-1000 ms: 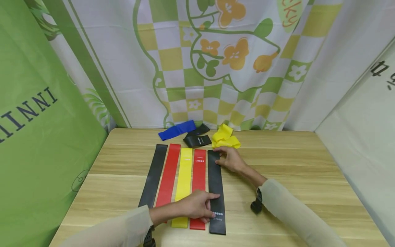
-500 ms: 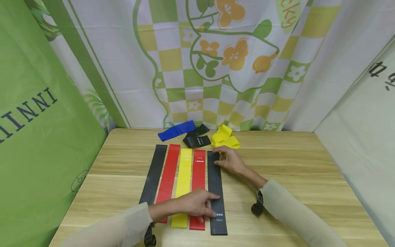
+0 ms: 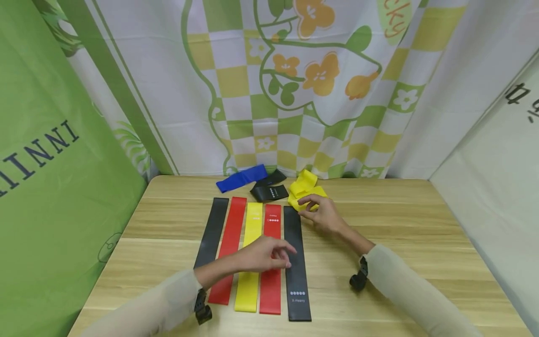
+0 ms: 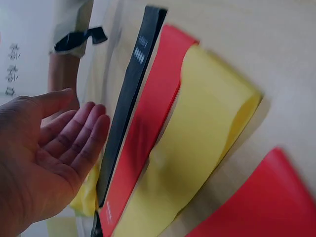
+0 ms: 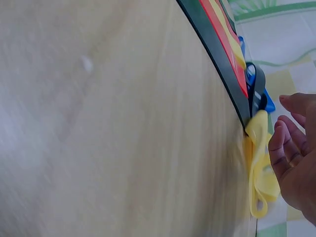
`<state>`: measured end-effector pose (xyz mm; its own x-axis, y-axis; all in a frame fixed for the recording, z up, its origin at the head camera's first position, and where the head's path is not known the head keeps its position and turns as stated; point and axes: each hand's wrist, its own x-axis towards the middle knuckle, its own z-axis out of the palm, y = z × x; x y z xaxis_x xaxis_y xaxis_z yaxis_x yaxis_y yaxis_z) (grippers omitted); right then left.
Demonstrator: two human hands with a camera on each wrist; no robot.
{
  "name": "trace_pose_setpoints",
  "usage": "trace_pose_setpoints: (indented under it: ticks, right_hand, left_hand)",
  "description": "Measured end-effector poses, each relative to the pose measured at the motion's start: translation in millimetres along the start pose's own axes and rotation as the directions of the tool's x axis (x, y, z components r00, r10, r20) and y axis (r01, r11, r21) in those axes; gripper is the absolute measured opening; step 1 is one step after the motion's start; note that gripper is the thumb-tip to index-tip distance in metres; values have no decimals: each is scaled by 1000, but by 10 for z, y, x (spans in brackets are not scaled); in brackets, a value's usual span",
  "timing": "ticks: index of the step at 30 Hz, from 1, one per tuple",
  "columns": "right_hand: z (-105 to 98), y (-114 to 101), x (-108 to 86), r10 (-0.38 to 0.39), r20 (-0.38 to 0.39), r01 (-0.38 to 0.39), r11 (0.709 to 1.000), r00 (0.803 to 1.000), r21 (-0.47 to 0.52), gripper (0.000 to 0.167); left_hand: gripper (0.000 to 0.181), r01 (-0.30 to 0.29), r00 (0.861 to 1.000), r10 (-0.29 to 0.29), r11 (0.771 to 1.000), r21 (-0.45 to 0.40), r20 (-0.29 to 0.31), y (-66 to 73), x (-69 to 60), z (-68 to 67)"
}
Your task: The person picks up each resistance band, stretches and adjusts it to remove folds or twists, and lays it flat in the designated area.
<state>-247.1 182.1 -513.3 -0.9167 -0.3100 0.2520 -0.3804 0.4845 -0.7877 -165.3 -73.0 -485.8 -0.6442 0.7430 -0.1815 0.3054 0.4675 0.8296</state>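
Observation:
Five flat bands lie side by side on the table: a black one (image 3: 210,234) at the left, a red (image 3: 230,234), a yellow (image 3: 246,290), another red (image 3: 270,290), and a black one (image 3: 298,281) at the right. My left hand (image 3: 265,254) hovers over the right red band, fingertips by the right black band, holding nothing; in the left wrist view its fingers (image 4: 79,133) are loosely bent. My right hand (image 3: 326,215) is above the table beside the far end of that black band, partly covering the crumpled yellow band (image 3: 304,183), with nothing held.
A blue band (image 3: 241,178) and a twisted black band (image 3: 269,193) lie at the back of the wooden table (image 3: 379,210), left of the crumpled yellow one. A patterned curtain (image 3: 294,131) hangs behind the back edge.
My left hand has lifted off the right black band and moved away from me, uncovering its white print. My right hand has left that band's far end, shifting slightly right.

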Motion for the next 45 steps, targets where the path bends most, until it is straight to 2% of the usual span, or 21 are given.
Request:
trace_pose_setpoints:
  ticks: [3, 5, 7, 9, 11, 13, 17, 22, 27, 32, 35, 45]
  right_hand:
    - [-73, 62, 25, -16, -30, 16, 1000, 999, -25, 24]
    - [-130, 95, 42, -22, -48, 20, 999, 999, -43, 23]
    - [-192, 130, 54, -22, -64, 18, 998, 998, -61, 23]
    - [-258, 160, 66, -16, -80, 10, 997, 997, -75, 24]
    - [-321, 194, 76, -5, -90, -2, 997, 996, -77, 25]
    - [-380, 234, 86, 9, -96, -17, 997, 995, -79, 25]
    - [-480, 328, 105, 46, -95, -53, 995, 994, -83, 27]
    - [-562, 500, 128, 58, -102, -69, 992, 993, -110, 28]
    - [-612, 644, 141, 48, -103, -57, 994, 994, -93, 30]
    - [-640, 713, 145, 69, -84, -77, 993, 994, -91, 33]
    - [-642, 741, 154, 69, -69, -76, 992, 995, -99, 35]
    - [-583, 773, 214, 86, -63, -92, 992, 994, -90, 34]
  left_hand:
    - [38, -20, 996, 20, 1000, 7, -83, -8, 58, -114]
    - [37, -34, 988, 36, 999, 16, -148, -20, 98, -195]
    - [34, -52, 974, 57, 998, 31, -218, -52, 146, -271]
    - [31, -73, 954, 84, 996, 48, -287, -103, 198, -341]
    - [29, -76, 937, 88, 996, 48, -339, -165, 258, -405]
    - [30, -72, 923, 79, 997, 34, -378, -228, 321, -461]
    - [32, -39, 906, 34, 999, -2, -422, -320, 452, -549]
    - [34, -29, 894, 8, 999, -42, -447, -356, 630, -610]
    - [38, -22, 902, -16, 996, -84, -432, -354, 801, -639]
    - [40, -28, 911, 15, 999, -26, -412, -362, 956, -624]
    - [41, -13, 911, 22, 1000, 25, -411, -375, 1037, -601]
    - [39, 46, 896, 16, 991, 127, -444, -388, 1178, -519]
